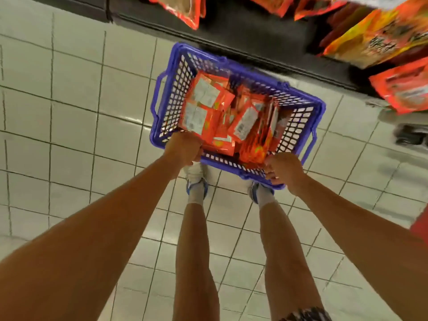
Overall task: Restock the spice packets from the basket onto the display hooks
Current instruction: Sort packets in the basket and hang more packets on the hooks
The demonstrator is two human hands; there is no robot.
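Observation:
A blue plastic basket (176, 72) sits low over the white tiled floor, right in front of my feet. Several orange-red spice packets (208, 112) lie jumbled inside it, some face down with white labels showing. My left hand (183, 148) grips the basket's near rim at its left corner. My right hand (283, 169) grips the near rim at the right corner, fingers curled under the edge. More orange packets (375, 35) hang on the display at the upper right.
A dark shelf base (243, 31) runs across the top, just beyond the basket. Hanging packets (185, 8) also show at the top centre. My shoes (195, 177) stand directly under the basket's near edge. White floor tiles (69, 112) spread to the left.

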